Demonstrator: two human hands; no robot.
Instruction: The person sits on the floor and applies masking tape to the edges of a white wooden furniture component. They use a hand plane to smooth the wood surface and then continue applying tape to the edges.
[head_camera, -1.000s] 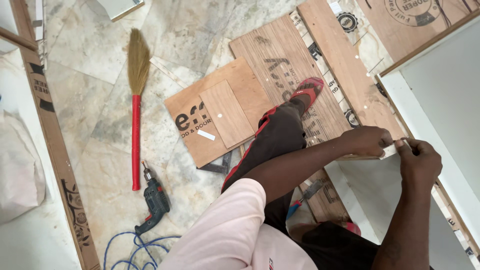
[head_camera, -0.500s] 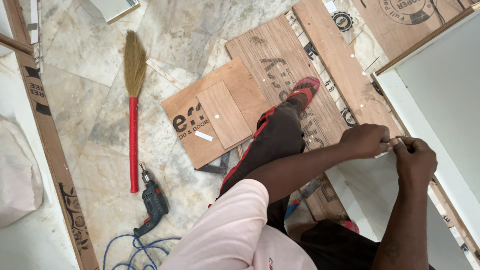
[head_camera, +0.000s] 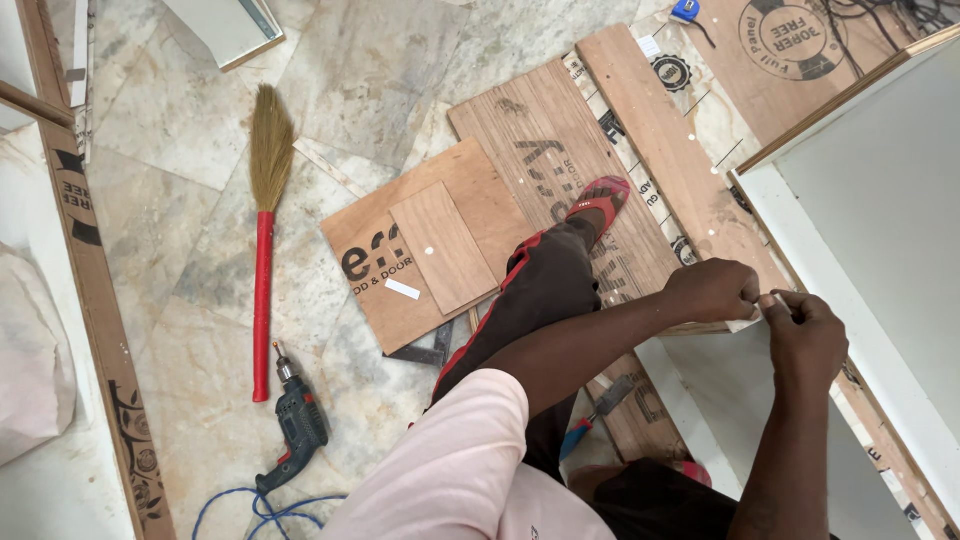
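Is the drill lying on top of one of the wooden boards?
No, the drill lies on the bare stone floor beside the red-handled broom, apart from the boards.

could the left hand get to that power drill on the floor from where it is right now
Probably not without shifting. The left hand is pinching something small at the white panel, while the drill lies across the bent leg, far on the other side.

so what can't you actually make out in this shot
Head view only:
- What the left hand and right hand pinch at the white panel edge: too small, covered by fingers.
- The tool with a blue handle under the forearm: partly hidden by arm and leg.
- The drill cable's end: cut off by the bottom edge.
- The right foot: mostly hidden by the body.
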